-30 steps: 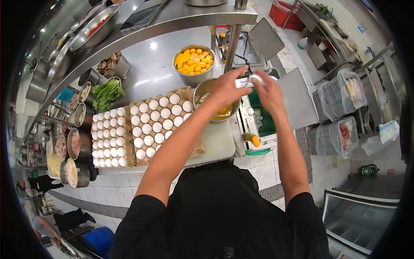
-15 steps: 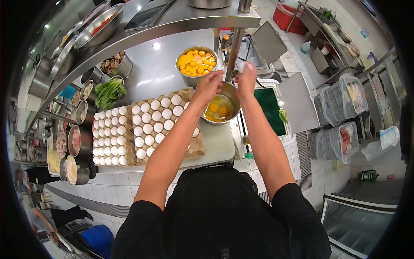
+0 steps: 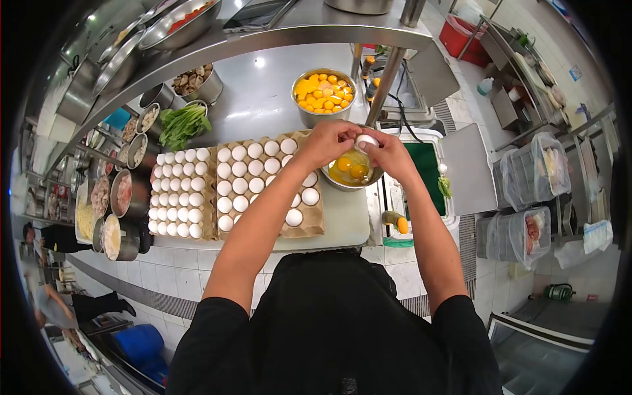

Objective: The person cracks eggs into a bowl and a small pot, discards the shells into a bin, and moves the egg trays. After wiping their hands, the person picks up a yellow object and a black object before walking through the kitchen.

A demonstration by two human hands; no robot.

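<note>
Held at the grip: one white egg point(image 3: 366, 141), pinched between left hand point(image 3: 331, 142) and right hand point(image 3: 390, 153), fingers closed on the shell. A steel bowl point(image 3: 345, 187) of yolks sits directly beneath. Risks judged: shell could be crushed by uneven thumb pressure and fragments dropped among the yolks, or contents spilled past the rim towards the egg tray point(image 3: 318, 218) on the left-hand side.

1. Egg point(image 3: 366, 141): white, shell looks whole, held aloft over the bowl's far rim.
2. Bowl point(image 3: 339, 185): round steel, upright, holding several raw orange yolks in clear white.
</note>
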